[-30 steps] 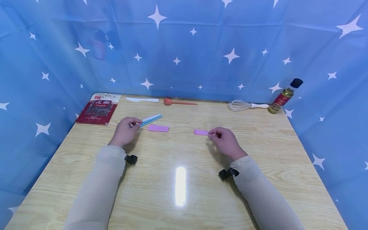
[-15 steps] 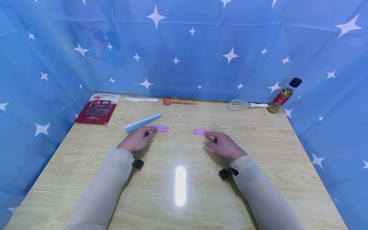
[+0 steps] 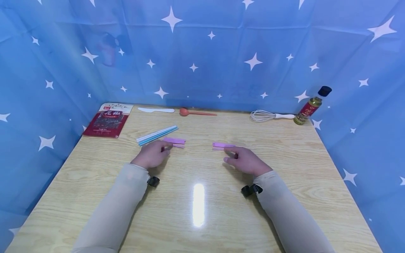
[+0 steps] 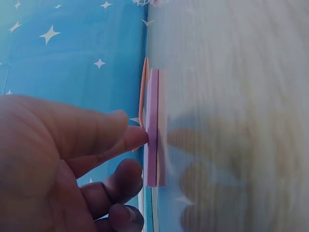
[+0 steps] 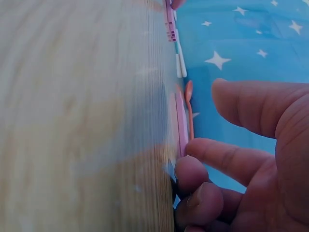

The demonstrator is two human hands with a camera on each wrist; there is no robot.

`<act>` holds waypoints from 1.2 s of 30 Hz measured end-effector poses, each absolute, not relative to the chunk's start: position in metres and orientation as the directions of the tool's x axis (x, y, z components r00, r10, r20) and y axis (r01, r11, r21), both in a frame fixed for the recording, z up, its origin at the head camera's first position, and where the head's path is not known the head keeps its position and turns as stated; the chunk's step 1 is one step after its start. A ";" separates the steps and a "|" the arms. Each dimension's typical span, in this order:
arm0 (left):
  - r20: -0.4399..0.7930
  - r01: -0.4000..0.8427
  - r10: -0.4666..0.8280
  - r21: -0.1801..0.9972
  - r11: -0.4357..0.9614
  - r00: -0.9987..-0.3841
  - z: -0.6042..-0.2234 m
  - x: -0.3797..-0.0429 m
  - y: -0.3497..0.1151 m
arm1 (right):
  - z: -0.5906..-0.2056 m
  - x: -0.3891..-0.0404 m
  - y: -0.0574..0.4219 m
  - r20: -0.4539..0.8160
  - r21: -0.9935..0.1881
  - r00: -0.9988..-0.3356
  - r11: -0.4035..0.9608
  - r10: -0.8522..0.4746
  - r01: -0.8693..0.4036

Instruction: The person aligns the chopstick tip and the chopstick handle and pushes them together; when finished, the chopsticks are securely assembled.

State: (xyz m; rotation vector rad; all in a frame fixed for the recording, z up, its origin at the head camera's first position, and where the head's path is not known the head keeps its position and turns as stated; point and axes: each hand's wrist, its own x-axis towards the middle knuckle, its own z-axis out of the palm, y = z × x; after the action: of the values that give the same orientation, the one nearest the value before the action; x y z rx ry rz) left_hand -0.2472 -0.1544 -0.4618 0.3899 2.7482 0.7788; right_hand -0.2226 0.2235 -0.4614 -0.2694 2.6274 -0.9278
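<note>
My left hand point(image 3: 152, 154) rests its outstretched index finger on a small row of short purple sticks point(image 3: 178, 141), left of the middle. In the left wrist view, that fingertip touches the side of a purple stick point(image 4: 153, 116); the thumb is apart from it. My right hand point(image 3: 245, 161) likewise lays its index finger on a second row of short purple sticks point(image 3: 219, 144). The right wrist view has the fingertip at the near end of a purple stick point(image 5: 181, 123), thumb raised. Both hands partly cover their rows. Longer blue and white sticks point(image 3: 157, 135) lie behind the left hand.
Along the back edge lie a white plastic knife point(image 3: 156, 110), an orange spoon point(image 3: 197, 113) and a whisk point(image 3: 265, 116). An oil bottle point(image 3: 311, 107) stands back right; a red spice packet point(image 3: 107, 120) lies back left. Starred blue cloth point(image 3: 202, 52) surrounds the table.
My left hand has left the blue and white sticks and come to the purple row. The right hand's pinch has loosened. One stick in each purple row has slid slightly towards me.
</note>
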 end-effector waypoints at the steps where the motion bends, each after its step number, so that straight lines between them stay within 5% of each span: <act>1: -0.166 0.185 0.320 0.541 0.821 -0.933 -0.462 -0.247 -0.154 | -0.462 -0.223 0.224 -0.250 -0.642 -0.925 0.764 -0.287 -0.063; 23: -0.112 0.223 0.304 0.455 0.862 -0.946 -0.463 -0.245 -0.149 | -0.464 -0.224 0.223 -0.238 -0.599 -0.932 0.796 -0.273 -0.080; 29: -0.051 0.257 0.343 0.564 0.785 -0.938 -0.456 -0.241 -0.141 | -0.461 -0.221 0.221 -0.125 -0.604 -0.946 0.779 -0.301 -0.168; 36: -0.001 0.260 0.404 0.765 0.590 -0.915 -0.451 -0.234 -0.129 | -0.455 -0.218 0.214 0.015 -0.740 -0.934 0.624 -0.358 -0.251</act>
State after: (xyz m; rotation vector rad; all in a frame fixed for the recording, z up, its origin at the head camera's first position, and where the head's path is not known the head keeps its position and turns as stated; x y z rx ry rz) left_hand -0.2340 -0.1289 -0.4514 0.5570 2.6414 1.2281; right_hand -0.2184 0.2142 -0.4554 -0.5103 2.7087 -1.2028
